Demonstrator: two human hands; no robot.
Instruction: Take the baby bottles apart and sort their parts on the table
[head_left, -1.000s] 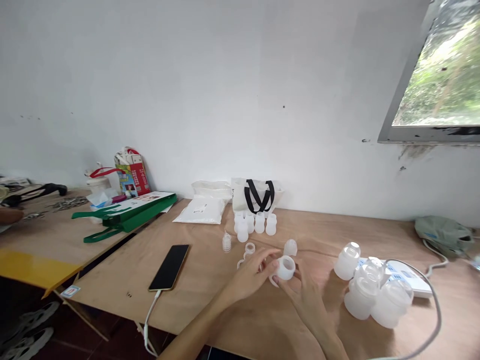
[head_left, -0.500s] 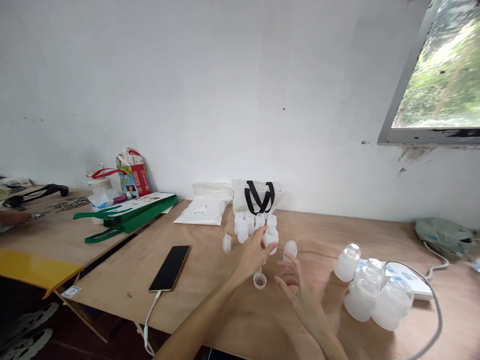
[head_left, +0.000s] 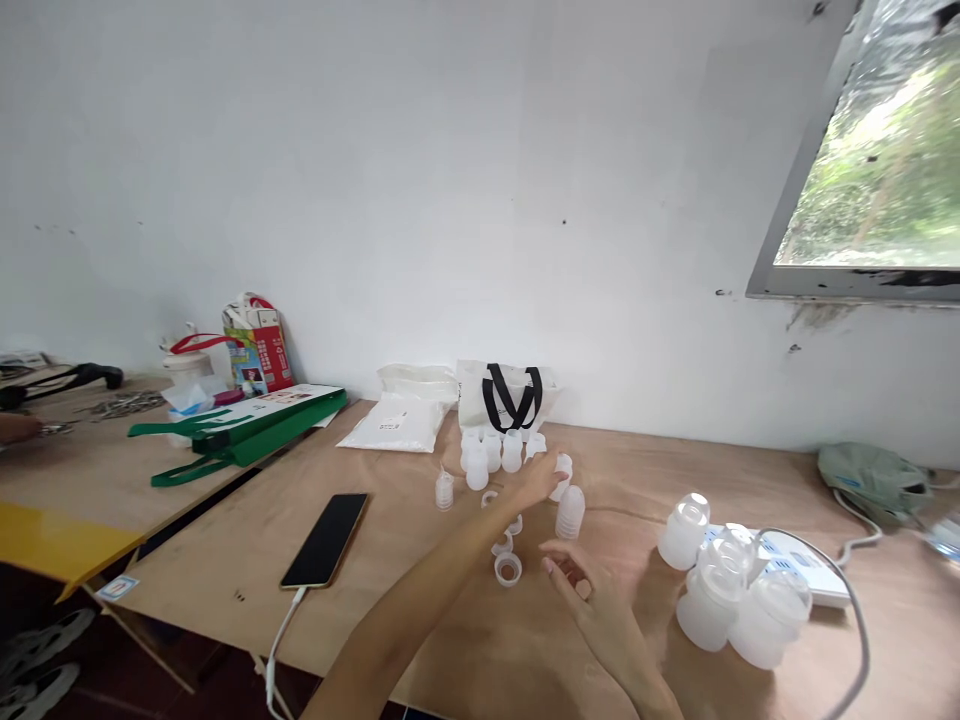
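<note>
Spanning the lower view, a wooden table (head_left: 225, 560) lies under both arms. The left forearm (head_left: 435, 590) runs diagonally forward, far past the right one. The right hand (head_left: 592, 600) hangs low and nearer the body, its fingers loosely bent leftward and the thumb apart from them. The left hand (head_left: 541, 480) is clamped around a white bottle (head_left: 561, 480), just right of the bottle group; whether its base touches wood, I cannot tell. Between the hands stands a ridged dome (head_left: 570, 513). Left of the right hand lies a ring (head_left: 508, 569).
</note>
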